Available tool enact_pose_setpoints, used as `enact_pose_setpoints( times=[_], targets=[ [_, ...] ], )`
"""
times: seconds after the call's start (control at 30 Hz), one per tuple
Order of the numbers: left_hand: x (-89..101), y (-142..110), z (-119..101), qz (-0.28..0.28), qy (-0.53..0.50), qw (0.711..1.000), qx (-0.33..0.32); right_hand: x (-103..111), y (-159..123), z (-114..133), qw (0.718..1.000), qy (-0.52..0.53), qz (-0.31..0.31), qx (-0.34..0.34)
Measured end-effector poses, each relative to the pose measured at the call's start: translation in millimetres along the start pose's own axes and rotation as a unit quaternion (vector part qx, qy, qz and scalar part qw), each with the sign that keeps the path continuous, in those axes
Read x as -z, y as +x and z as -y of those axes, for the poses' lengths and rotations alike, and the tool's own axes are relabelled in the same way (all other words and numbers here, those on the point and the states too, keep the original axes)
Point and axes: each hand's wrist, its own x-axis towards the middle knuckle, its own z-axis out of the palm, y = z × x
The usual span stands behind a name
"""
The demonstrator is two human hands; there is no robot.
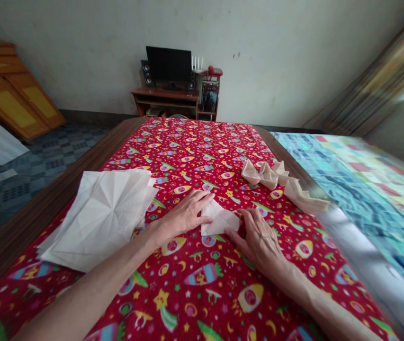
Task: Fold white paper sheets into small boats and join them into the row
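A small piece of folded white paper (219, 219) lies on the red patterned cloth in front of me. My left hand (191, 210) holds its left side, fingers along the upper edge and thumb resting on the paper. At the right corner, my right hand (256, 234) grips the paper between thumb and bent fingers. To the left is a stack of creased white paper sheets (105, 213), the top one marked with fold lines radiating from its centre. Several folded paper pieces (268, 176) stand in a group at the right, beyond my right hand.
The red cloth (202, 303) covers a dark wooden table (13, 246). A bed with a patchwork cover (347, 189) adjoins on the right. Against the far wall, a desk (166, 97) carries a monitor (169, 65). A wooden cabinet (13, 90) stands at the far left.
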Motion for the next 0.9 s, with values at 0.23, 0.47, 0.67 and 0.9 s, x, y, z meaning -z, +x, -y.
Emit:
enact_pose_setpoints(
  times=[0.23, 0.47, 0.67, 0.9],
  targets=[
    [-3.4, 1, 0, -0.021, -0.033, 0.999, 0.026, -3, 19, -3, 0.983, 0.155, 0.061, -0.073],
    [-3.1, 0, -6, -0.108, -0.042, 0.989, 0.091, -5, 60, -20, 0.939, 0.301, 0.147, -0.079],
    [7.1, -16, -11, -0.122, 0.046, 0.987, 0.095, -10, 75, -23, 0.946, 0.279, 0.156, -0.055],
    [0.5, -21, -7, -0.104, -0.033, 0.981, 0.158, -2, 69, -23, 0.948, 0.273, 0.148, 0.074]
  ],
)
